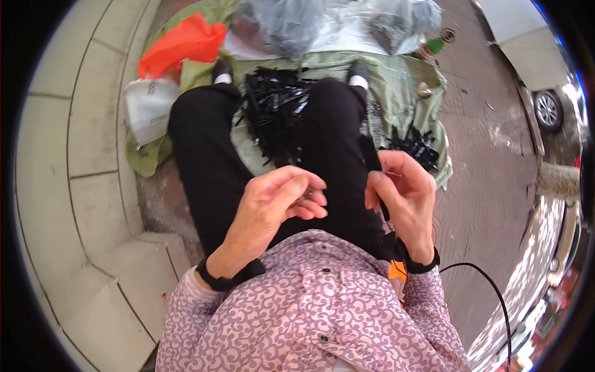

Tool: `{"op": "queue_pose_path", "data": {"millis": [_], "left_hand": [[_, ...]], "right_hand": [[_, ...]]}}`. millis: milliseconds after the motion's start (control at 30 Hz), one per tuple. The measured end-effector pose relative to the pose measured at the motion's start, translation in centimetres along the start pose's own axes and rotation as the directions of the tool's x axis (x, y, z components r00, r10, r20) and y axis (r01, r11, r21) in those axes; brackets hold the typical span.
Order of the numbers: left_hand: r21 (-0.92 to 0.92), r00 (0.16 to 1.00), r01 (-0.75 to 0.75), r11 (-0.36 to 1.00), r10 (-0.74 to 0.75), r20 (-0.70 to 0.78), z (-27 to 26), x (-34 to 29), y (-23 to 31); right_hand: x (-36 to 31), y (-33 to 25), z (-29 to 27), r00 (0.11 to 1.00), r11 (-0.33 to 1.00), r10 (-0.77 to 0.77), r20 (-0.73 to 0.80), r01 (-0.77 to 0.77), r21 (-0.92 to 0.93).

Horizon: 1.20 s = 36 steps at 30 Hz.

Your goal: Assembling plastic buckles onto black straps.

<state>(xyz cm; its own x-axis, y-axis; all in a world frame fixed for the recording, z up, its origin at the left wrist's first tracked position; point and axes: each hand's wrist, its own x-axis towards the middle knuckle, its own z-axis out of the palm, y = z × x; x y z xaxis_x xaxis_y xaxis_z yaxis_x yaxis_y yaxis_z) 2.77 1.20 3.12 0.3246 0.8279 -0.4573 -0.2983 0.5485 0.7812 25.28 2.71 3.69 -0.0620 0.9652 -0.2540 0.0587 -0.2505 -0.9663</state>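
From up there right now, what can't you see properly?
In the head view:
- Small dark bits in the left hand: too small, partly behind its thumb.
- Middle of the black strip: hidden by the right hand.
- Inside the larger grey bag: blurred by cloudy plastic, cut by the top edge.
- Black cable: cut off by the lower edge.

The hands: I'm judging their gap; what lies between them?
In the head view, the right black trouser leg shows between left hand and right hand.

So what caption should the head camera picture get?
Right hand holding a black strip, left hand curled, shiny black strips heaped on green sheeting.
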Motion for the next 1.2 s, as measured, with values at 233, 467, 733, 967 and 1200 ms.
{"op": "queue_pose_path", "data": {"millis": [233, 467, 733, 967, 1200], "left_hand": [[0.101, 0.995, -0.061, 0.993, 0.068, -0.071, -1.0, -1.9, 0.1], [-0.156, 0.995, -0.067, 0.986, 0.054, -0.086, -2.2, -2.6, -1.8], [-0.236, 0.996, 0.084, 0.968, -0.076, 0.041, -2.2, -2.3, -1.9], [-0.453, 0.995, 0.083, 0.888, -0.048, 0.089, -3.0, -1.0, -2.0], [-0.26, 0.998, 0.017, 0.966, -0.03, -0.048, -2.7, 0.0, -2.4]], "right_hand": [[-1.4, -0.7, 4.6, 0.792, 0.673, -0.549, 0.268, 0.608, -0.42], [-2.2, 1.1, 5.9, 0.939, 0.969, -0.177, 0.294, 0.114, 0.221], [-2.0, 0.0, 4.7, 0.884, 0.887, 0.054, 0.464, -0.256, 0.385], [-0.3, 1.1, 4.2, 0.951, 0.944, -0.096, 0.295, -0.007, 0.33], [-0.2, 1.4, 4.1, 0.962, 0.959, 0.159, 0.221, -0.204, 0.198]]}}
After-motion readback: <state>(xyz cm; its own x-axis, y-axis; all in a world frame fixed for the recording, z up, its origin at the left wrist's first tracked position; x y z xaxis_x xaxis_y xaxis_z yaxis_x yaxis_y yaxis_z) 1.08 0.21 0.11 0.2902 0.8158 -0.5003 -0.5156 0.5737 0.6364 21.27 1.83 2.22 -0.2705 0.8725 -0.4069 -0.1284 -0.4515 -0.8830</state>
